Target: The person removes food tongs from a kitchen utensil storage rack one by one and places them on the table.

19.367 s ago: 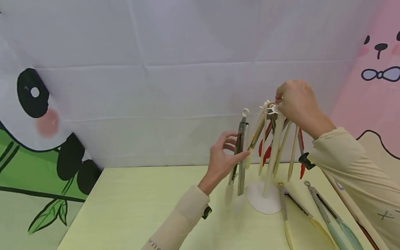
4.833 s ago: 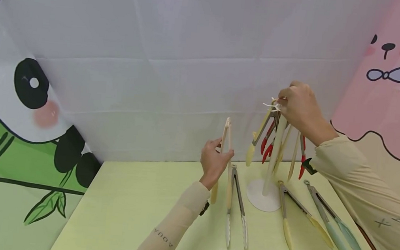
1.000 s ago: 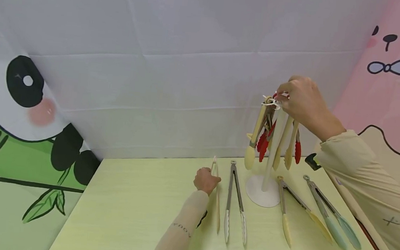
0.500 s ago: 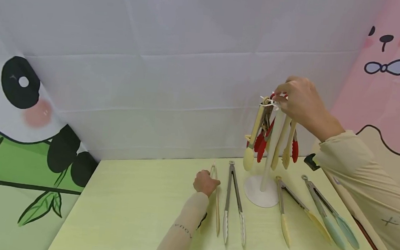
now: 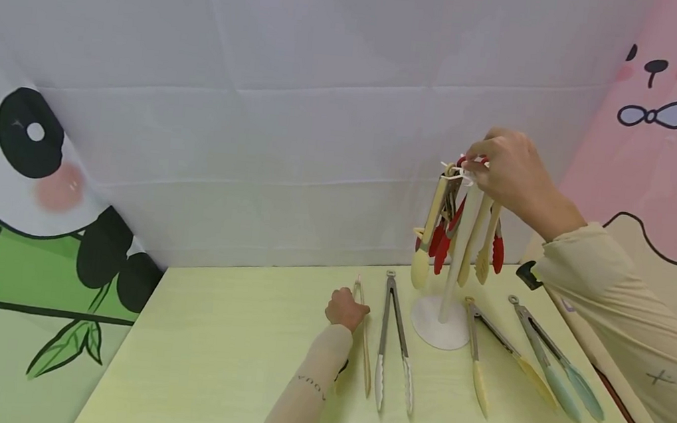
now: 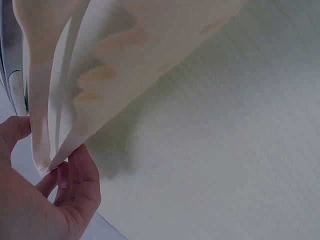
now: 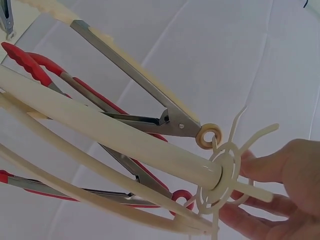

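Observation:
My left hand grips pale wooden tongs near their joined end, low at the table; in the left wrist view, thumb and fingers lie on either side of these tongs. My right hand holds the hooked top of a white stand, fingers about the hook ring in the right wrist view. From its hooks hang yellow-tipped tongs, red-tipped tongs and wooden tongs. Metal tongs with white tips lie spread just right of my left hand.
Right of the stand's base, yellow-tipped tongs and blue-green-tipped tongs lie spread on the pale yellow table. A white cloth wall rises behind the table, with printed cartoon panels at both sides.
The white-tipped tongs, earlier upright in my left hand, now lie on the table. My left hand has since lowered the wooden tongs from mid-air. The hanging tongs have shifted round the stand.

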